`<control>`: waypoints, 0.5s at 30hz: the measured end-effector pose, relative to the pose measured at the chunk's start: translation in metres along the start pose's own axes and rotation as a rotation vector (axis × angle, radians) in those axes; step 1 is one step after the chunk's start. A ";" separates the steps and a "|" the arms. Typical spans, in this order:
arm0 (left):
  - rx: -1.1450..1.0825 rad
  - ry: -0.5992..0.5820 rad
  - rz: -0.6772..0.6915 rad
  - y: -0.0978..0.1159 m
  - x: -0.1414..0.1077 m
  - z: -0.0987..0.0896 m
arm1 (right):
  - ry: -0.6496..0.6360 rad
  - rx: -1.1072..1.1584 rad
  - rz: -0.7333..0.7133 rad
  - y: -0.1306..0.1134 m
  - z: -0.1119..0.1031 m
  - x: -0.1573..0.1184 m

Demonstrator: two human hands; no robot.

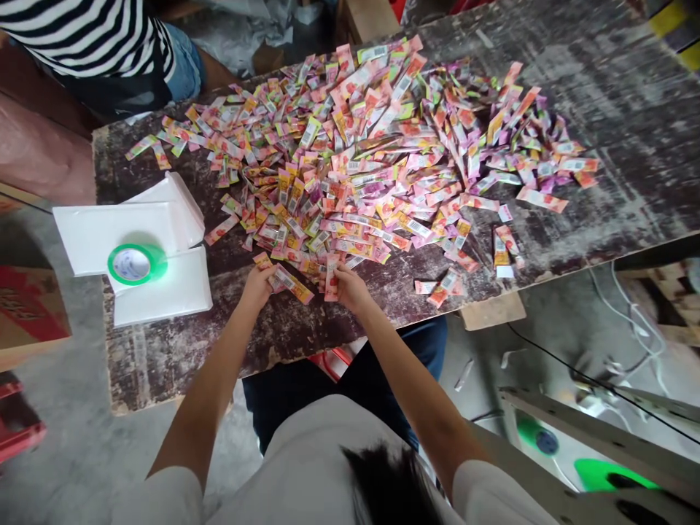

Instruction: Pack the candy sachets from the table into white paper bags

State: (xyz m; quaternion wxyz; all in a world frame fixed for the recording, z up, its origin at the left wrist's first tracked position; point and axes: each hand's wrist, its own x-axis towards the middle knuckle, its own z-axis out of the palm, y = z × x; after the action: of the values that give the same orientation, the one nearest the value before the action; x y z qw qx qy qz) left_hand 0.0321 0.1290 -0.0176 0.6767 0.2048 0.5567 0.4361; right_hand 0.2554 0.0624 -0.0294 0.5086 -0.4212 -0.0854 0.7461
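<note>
A broad heap of small pink, orange and yellow packets spreads over the dark worn table. At the heap's near edge, my left hand is closed on a few packets, one of them yellow and orange and pointing right. To its right my right hand pinches an upright pink packet between thumb and fingers. The two hands are a short gap apart.
On the table's left lie white sheets with a green tape roll on them. Several loose packets lie right of my hands. A person in a striped top is at the far left. A metal frame stands lower right.
</note>
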 end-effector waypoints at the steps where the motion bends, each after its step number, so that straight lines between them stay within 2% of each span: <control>1: -0.005 0.000 -0.019 -0.001 0.000 0.000 | 0.007 0.025 0.032 0.001 0.003 0.001; 6: 0.020 0.009 -0.037 -0.016 0.003 0.007 | 0.074 0.021 0.150 0.007 0.015 0.012; 8: 0.030 0.035 -0.029 -0.020 0.006 0.011 | 0.090 -0.006 0.138 0.011 0.018 0.016; 10: 0.055 0.067 0.036 -0.016 0.007 0.010 | 0.107 -0.027 0.111 0.013 0.019 0.017; 12: 0.123 0.175 0.230 0.001 0.005 0.000 | 0.162 -0.054 0.069 0.009 0.014 0.013; 15: 0.380 0.512 0.649 0.039 -0.006 -0.030 | 0.292 -0.191 -0.110 -0.010 -0.007 -0.004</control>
State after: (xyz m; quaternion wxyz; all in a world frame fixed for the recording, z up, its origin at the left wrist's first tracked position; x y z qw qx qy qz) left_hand -0.0099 0.1386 0.0063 0.2960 0.3748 0.6834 0.5521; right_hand 0.2675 0.0622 -0.0259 0.5132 -0.5662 -0.1042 0.6366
